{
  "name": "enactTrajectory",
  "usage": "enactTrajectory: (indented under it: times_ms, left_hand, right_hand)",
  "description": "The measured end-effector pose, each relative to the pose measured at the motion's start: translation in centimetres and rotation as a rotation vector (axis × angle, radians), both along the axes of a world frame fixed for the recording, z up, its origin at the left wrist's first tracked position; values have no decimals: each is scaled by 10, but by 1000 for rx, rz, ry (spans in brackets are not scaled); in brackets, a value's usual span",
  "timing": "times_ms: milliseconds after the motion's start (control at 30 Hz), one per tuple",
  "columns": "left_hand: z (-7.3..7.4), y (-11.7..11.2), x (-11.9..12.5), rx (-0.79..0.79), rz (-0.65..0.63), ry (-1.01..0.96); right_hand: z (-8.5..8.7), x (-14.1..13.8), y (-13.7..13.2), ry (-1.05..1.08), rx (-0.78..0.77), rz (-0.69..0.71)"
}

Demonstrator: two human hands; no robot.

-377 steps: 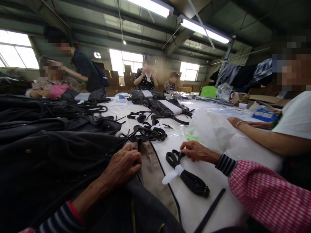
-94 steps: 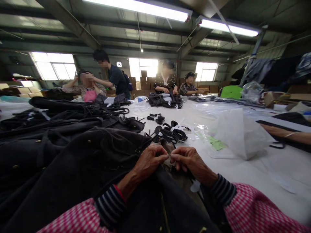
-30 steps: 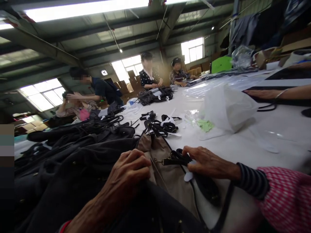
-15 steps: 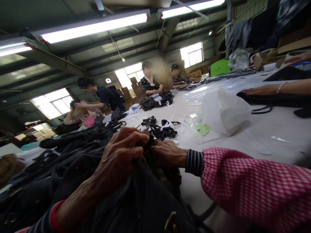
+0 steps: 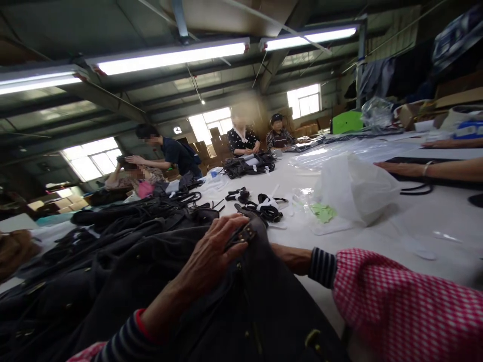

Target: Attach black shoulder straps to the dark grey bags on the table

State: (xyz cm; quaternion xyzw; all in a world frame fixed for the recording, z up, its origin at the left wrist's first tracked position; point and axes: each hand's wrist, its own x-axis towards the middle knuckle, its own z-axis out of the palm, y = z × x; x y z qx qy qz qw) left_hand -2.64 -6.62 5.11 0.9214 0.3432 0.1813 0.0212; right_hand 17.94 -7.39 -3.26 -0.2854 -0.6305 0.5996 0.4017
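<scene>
Head view: the left hand (image 5: 217,246) has its thumb and fingers closed around the upper edge of a black bag (image 5: 260,296), beside a small strap with metal fittings (image 5: 246,233). The right hand (image 5: 289,256) reaches behind the same bag from the other side; only its wrist end shows, so whether its fingers are spread or grasping anything cannot be told. Both wrists wear striped cuffs, and the right arm a red-and-white checked sleeve (image 5: 392,296).

The black bag lies in front of the wearer, its raised top edge between the two arms. To its left, a heap of dark bags (image 5: 109,251) spreads along the table (image 5: 356,241). Just beyond the bag's top lie a coiled strap bundle (image 5: 270,211) with a white band and, farther off, a smaller bundle (image 5: 237,194). To the right, a crumpled white plastic bag (image 5: 358,188) stands beside light-green scraps (image 5: 323,213).

Past it, a co-worker's arm (image 5: 453,170) with a wristband rests over a flat dark piece (image 5: 403,161). At the far side, a person in a dotted top (image 5: 241,143) is behind a dark stack with a pale wrap (image 5: 251,163); a person in a dark shirt (image 5: 177,156) leans towards another in a patterned top (image 5: 154,175).
</scene>
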Motion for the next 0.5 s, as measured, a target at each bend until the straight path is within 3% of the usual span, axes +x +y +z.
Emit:
enactTrajectory:
  times_ms: [100, 200, 333, 433, 500]
  left_hand:
    - [-43, -2, -6, -78, 5, 224]
    - [-60, 0, -7, -198, 4, 341]
    - [-33, 23, 8, -345, 31, 257]
    - [-11, 58, 30, -277, 308, 170]
    - [-9, 86, 44, -193, 487, 134]
  right_hand:
    - [-10, 33, -2, -95, -137, -54]
    - [-18, 61, 3, -266, -260, -212]
    - [-15, 72, 21, -220, -272, -351]
    - [-12, 56, 39, -254, -270, -346]
    - [-14, 40, 49, -293, -243, -376]
